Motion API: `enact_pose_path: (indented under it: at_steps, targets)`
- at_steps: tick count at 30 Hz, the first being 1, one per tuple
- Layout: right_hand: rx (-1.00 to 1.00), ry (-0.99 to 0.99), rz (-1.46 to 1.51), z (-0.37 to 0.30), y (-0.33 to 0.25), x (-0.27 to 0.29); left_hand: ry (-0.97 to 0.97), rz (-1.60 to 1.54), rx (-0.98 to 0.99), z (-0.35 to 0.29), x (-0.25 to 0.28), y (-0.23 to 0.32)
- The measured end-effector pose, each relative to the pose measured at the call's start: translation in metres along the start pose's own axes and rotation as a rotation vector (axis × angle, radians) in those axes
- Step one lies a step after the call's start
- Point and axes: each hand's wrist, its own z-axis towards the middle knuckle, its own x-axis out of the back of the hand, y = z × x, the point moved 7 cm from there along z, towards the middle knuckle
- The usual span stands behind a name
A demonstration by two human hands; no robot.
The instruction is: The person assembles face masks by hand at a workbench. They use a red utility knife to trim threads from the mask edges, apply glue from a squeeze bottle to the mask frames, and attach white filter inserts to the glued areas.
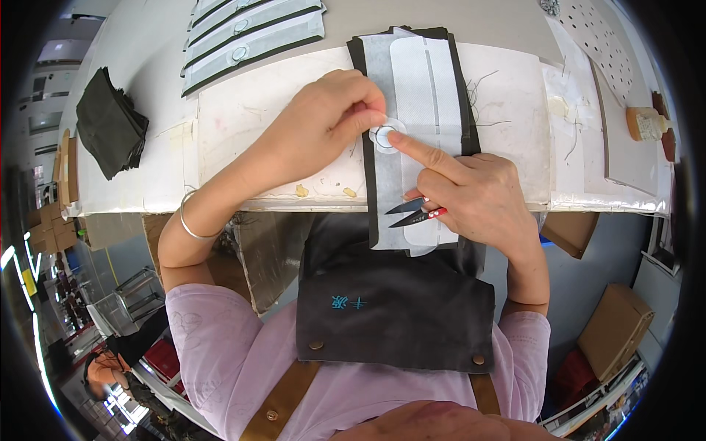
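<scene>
A stack of black fabric panels with pale grey backing (381,191) lies lengthwise before me, its near end overhanging the table edge. A white strip with a long slot (415,88) runs along the top panel. Near the panel's left side sits a small round translucent patch with a ring (384,137). My left hand (334,117) is closed in a pinch at the patch's upper edge; what lies between the fingertips is too small to make out. My right hand (471,187) presses its index finger on the patch while its other fingers hold thread snips (412,213) with red handles, blades pointing left.
Several similar backed panels with rings (254,48) lie overlapped at the far left. Farther left is a pile of black fabric pieces (110,121). Loose threads (482,95) lie right of the stack. A small bottle (644,123) and a perforated sheet (599,48) are at the right.
</scene>
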Motion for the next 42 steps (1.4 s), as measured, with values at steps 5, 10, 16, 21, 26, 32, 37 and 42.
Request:
enact_pose_path:
  at_steps: [5,10,16,21,26,32,37,42]
  targets:
    - [-0.001,-0.008,-0.009,0.001,-0.001,0.001,0.022,0.010,-0.056,-0.001,-0.001,0.003]
    - [-0.002,-0.019,-0.007,0.001,-0.002,0.002,-0.003,0.174,-0.135,-0.002,-0.005,0.008]
    - [0.011,-0.010,0.042,0.001,0.000,0.004,0.019,0.053,-0.062,-0.001,-0.001,0.007]
    - [0.018,-0.016,0.011,0.002,-0.001,0.004,-0.044,0.100,-0.050,-0.002,-0.003,0.007]
    - [0.009,-0.042,-0.010,0.002,-0.002,0.006,-0.010,-0.115,0.061,-0.001,-0.001,-0.003]
    - [0.011,-0.003,-0.003,0.000,-0.002,0.004,-0.042,-0.059,0.025,-0.005,-0.004,-0.001]
    - [-0.003,0.002,-0.021,0.000,-0.002,0.003,0.006,-0.442,0.191,-0.005,0.002,-0.023]
    - [-0.002,0.038,-0.021,0.001,-0.002,0.002,-0.037,-0.103,0.061,-0.004,-0.006,-0.003]
